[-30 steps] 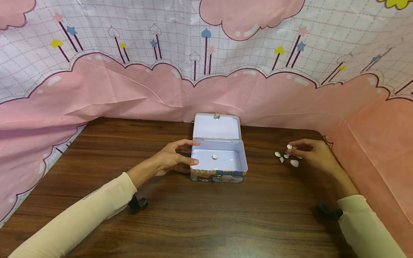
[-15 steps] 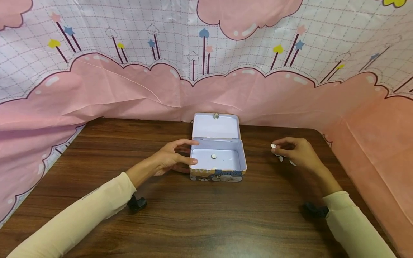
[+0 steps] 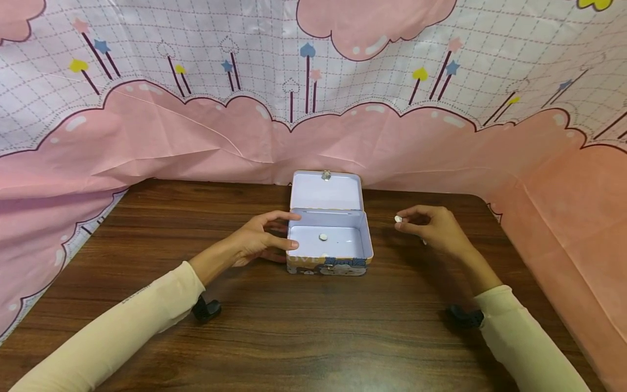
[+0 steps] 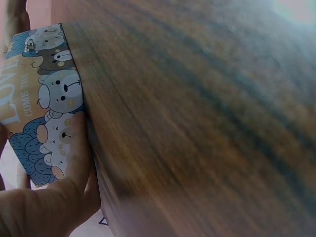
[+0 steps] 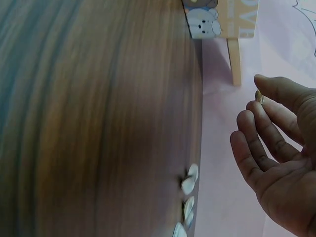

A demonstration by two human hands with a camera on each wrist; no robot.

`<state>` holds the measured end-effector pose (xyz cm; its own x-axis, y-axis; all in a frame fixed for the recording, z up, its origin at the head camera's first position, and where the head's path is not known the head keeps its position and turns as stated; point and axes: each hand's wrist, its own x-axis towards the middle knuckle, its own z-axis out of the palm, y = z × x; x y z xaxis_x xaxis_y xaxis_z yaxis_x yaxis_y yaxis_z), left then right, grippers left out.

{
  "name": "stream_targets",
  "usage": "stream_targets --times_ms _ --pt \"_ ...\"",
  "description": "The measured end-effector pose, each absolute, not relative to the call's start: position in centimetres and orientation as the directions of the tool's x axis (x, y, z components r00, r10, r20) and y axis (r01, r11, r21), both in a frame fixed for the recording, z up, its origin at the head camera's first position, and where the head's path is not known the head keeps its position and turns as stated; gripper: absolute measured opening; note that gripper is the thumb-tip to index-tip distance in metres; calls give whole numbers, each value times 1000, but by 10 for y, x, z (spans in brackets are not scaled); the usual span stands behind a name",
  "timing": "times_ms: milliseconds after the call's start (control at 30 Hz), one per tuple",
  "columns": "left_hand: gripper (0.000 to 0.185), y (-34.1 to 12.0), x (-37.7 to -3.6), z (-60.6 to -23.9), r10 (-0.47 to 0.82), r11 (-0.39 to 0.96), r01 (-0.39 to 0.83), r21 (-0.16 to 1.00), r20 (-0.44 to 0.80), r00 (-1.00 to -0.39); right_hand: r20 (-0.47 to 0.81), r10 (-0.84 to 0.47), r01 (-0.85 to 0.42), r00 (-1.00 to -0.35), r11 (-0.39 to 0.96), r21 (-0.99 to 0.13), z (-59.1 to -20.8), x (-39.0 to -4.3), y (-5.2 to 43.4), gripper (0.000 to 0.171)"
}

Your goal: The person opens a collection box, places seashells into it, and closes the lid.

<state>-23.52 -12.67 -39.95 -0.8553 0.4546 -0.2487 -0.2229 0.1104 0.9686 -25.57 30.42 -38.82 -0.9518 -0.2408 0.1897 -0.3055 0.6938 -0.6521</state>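
Broadly, the wooden table (image 3: 313, 326) carries everything, with a pink patterned cloth (image 3: 147, 136) hung behind and to the sides of the hands. Between the two hands stands a small tin box (image 3: 327, 265), its lid (image 3: 326, 191) tipped back and upright on the far side, so the pale inside lies bare to anything brought over it from above; one small white shell (image 3: 323, 237) already lies on its floor.

The left hand (image 3: 257, 239) sits against the box's left end, seemingly to steady it. Its fingers are spread and only lightly bent: the index finger runs along the far left corner of the rim and the thumb (image 3: 289, 245) lies on the near left rim. From the left wrist view a finger (image 4: 79, 148) presses flat on the printed bear picture of the box's outer wall.

The right hand (image 3: 436, 228) hovers above the table just right of the box, its thumb and index fingertip closed in a pinch on a second shell (image 3: 398, 219), the other fingers loosely curled. More loose shells (image 5: 188, 190) lie on the table below and behind those fingers.
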Motion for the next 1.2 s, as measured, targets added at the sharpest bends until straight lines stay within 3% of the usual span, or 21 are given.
stream_targets --times_ms 1200 --pt "77 -128 -238 -402 454 105 -228 968 -251 -855 239 -275 -361 -931 606 -709 -367 -256 238 29"
